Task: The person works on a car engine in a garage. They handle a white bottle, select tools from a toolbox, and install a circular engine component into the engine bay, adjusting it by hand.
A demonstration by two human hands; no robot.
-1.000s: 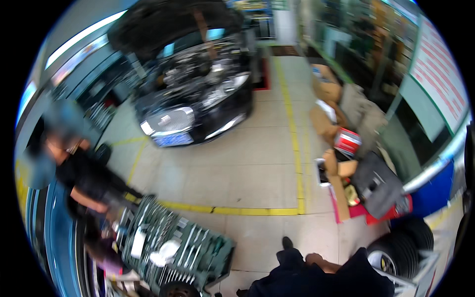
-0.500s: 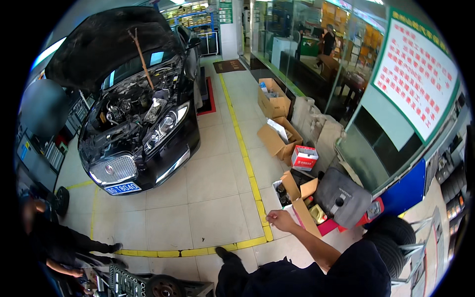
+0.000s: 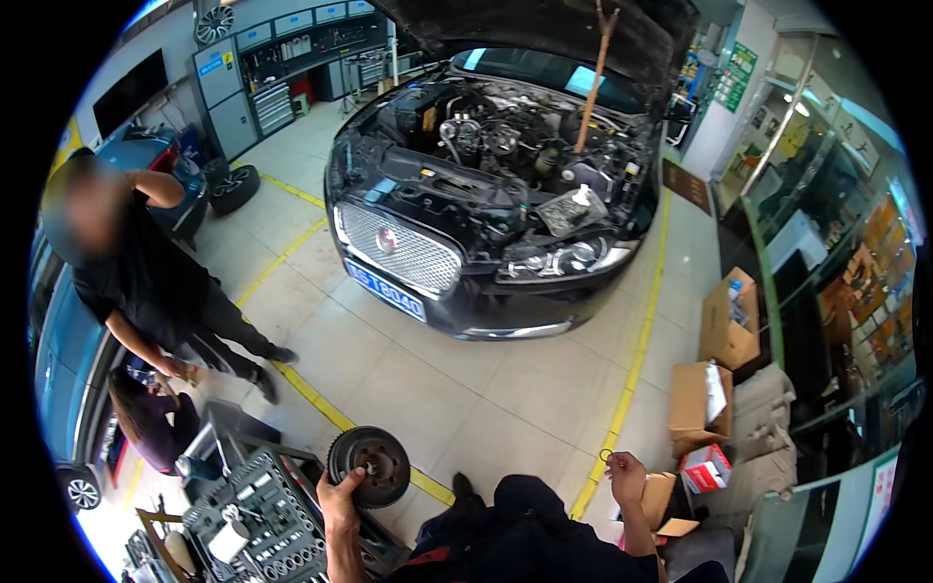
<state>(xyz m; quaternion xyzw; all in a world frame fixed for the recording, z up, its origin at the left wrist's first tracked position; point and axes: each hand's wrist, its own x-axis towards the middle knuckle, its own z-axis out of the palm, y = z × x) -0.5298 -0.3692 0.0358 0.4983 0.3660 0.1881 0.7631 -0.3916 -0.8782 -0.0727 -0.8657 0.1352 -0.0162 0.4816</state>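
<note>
My left hand (image 3: 340,500) grips a dark, round metal pulley-like part (image 3: 377,463) with a toothed rim, thumb on its hub, just above the corner of a tool cart (image 3: 233,428). Beside it lies a green socket-and-wrench case (image 3: 272,520) full of chrome pieces, with a white object (image 3: 231,530) on it. At the lower right my right hand (image 3: 627,478) is raised with bent fingers, pinching a small thin ring (image 3: 605,456).
A black car (image 3: 505,291) stands ahead, bonnet up, a wooden stick (image 3: 591,87) propping it. A person in black (image 3: 165,282) stands at left, another crouches (image 3: 146,418) beside a blue car (image 3: 58,340). Boxes (image 3: 727,321) line the glass wall right. A loose wheel (image 3: 233,188) lies behind.
My view has swung left, bringing the cart fuller into view. My left hand has appeared with the round part gripped. The standing person has an arm raised to the head.
</note>
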